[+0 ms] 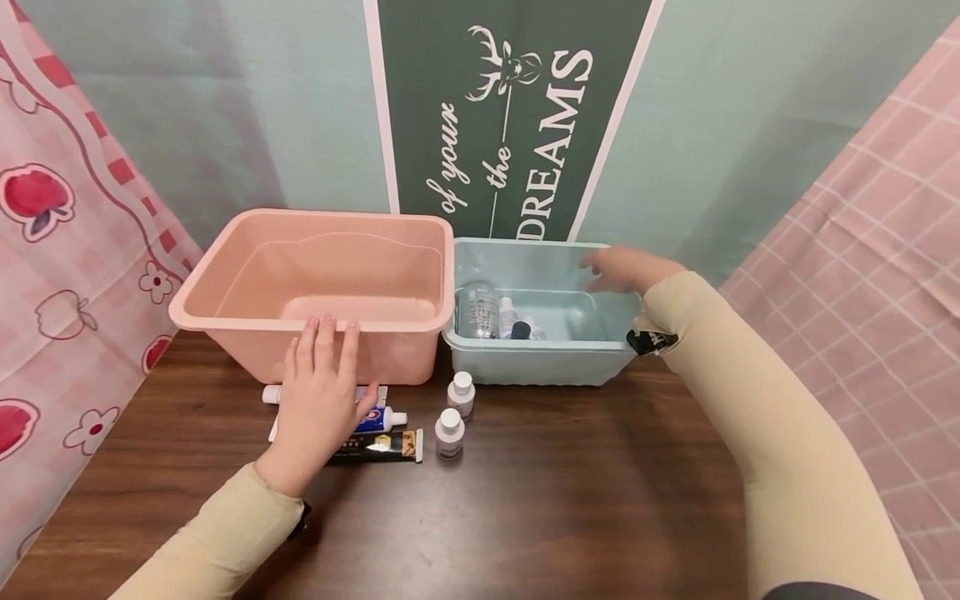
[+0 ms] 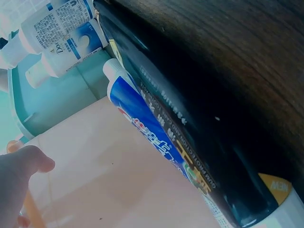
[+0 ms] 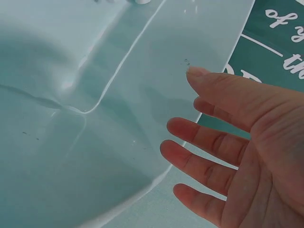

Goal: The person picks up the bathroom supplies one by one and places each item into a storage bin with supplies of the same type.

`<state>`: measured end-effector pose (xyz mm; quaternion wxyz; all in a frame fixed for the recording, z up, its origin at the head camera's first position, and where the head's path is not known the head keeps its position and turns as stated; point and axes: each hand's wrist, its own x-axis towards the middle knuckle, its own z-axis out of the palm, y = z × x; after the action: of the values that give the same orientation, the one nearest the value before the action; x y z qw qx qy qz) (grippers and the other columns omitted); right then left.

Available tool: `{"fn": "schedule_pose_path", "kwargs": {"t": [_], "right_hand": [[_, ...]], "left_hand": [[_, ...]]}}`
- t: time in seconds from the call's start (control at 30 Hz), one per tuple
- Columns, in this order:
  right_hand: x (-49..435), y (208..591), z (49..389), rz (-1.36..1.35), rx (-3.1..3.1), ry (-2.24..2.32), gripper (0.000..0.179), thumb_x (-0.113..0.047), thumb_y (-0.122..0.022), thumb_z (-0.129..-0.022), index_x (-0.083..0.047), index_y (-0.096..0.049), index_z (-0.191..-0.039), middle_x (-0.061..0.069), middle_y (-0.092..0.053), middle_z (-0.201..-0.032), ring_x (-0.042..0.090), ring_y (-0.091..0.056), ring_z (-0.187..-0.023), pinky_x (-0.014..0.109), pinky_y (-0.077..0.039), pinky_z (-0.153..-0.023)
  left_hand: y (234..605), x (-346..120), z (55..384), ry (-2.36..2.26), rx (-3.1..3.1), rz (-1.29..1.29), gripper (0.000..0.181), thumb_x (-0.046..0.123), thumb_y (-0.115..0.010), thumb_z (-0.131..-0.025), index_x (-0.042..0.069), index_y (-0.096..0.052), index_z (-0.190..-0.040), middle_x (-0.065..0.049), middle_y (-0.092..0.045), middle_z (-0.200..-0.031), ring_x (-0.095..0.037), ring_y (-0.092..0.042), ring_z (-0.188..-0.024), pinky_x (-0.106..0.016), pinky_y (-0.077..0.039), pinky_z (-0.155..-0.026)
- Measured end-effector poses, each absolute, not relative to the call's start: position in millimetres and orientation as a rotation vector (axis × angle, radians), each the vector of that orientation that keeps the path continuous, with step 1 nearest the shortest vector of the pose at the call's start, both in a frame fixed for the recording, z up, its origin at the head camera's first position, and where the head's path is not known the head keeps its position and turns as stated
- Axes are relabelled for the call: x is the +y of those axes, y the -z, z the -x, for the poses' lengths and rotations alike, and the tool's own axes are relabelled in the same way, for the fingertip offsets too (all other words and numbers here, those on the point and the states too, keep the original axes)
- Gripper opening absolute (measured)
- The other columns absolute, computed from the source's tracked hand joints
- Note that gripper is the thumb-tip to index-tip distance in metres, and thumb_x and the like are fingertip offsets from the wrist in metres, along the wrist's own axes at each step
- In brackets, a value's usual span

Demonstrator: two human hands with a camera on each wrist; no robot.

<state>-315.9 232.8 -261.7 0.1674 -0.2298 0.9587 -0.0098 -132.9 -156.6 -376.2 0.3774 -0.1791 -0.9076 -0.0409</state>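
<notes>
My left hand (image 1: 318, 400) reaches to the front rim of the pink bin (image 1: 318, 325), fingers stretched over the edge and nothing in its grasp. Below it lie a black toothpaste tube (image 1: 378, 447), a blue toothpaste tube (image 1: 372, 419) and a white-capped tube (image 1: 272, 394), partly covered by the hand. Over the back right of the light blue bin (image 1: 543, 367) is my right hand (image 1: 628, 268), its fingers spread and holding nothing in the right wrist view. Inside that bin, at its left, sit a clear bottle (image 1: 478, 310), small white bottles (image 1: 507, 317) and a dark cap (image 1: 521, 331).
Two white pill bottles (image 1: 450, 433) stand on the dark wooden table (image 1: 525, 517) in front of the bins. The bins stand side by side against a green cloth backdrop (image 1: 300, 100). Patterned pink cloths (image 1: 862, 250) hang at both sides.
</notes>
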Motion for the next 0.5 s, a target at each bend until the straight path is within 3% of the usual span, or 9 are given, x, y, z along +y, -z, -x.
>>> {"fn": "schedule_pose_path", "kwargs": {"t": [0.5], "right_hand": [[235.6, 260.8, 301.3, 0.623, 2.725, 0.028, 0.048, -0.016, -0.06, -0.089, 0.005, -0.048, -0.13, 0.027, -0.055, -0.12, 0.041, -0.05, -0.113, 0.051, -0.038, -0.095]], "left_hand": [[375.6, -154.6, 132.3, 0.106, -2.324, 0.455, 0.085, 0.03, -0.074, -0.067, -0.008, -0.039, -0.134, -0.038, -0.035, -0.13, -0.052, -0.03, -0.125, -0.06, -0.036, -0.087]]}}
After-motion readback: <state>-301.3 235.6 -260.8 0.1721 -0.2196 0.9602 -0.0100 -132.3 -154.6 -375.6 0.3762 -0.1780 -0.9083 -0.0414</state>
